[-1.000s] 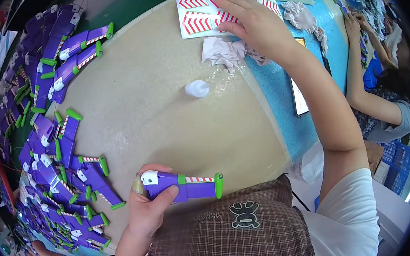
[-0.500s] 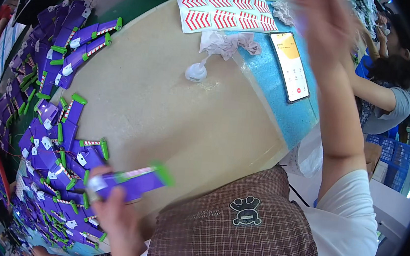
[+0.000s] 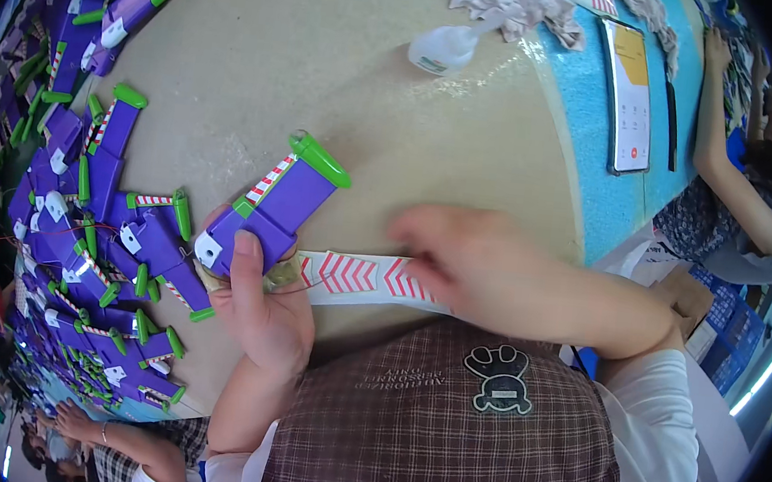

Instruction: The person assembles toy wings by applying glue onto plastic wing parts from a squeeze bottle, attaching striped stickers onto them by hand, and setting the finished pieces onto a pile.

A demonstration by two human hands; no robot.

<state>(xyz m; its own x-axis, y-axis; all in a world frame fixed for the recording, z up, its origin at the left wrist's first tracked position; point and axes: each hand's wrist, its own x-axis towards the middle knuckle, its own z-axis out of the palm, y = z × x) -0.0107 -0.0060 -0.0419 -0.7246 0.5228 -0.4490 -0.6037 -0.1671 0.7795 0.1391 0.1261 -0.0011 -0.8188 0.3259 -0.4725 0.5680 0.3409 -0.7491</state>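
A purple toy wing (image 3: pixel 262 220), with a green tip and a red-and-white striped edge, is held tilted in my left hand (image 3: pixel 267 313). The thumb presses on its white-cornered end, and the fingers are mostly hidden beneath. A white strip of red chevron stickers (image 3: pixel 345 276) lies beside that hand, along the apron's edge; its left end passes behind the thumb side. Over the strip's right part is my right hand (image 3: pixel 450 252), smeared by motion. Its fingers look bent, but whether they grip anything does not show.
Piles of similar purple wings (image 3: pixel 139 245) cover the left side. A white squeeze bottle (image 3: pixel 443 50), crumpled cloth (image 3: pixel 520 10) and a lit phone (image 3: pixel 627 97) lie at the far side. Other people (image 3: pixel 739 196) sit at the right and lower left.
My right hand has come down from the upper right to near the wing. A sticker strip now lies by my hands. The wing is tipped more upright, and the view has shifted.
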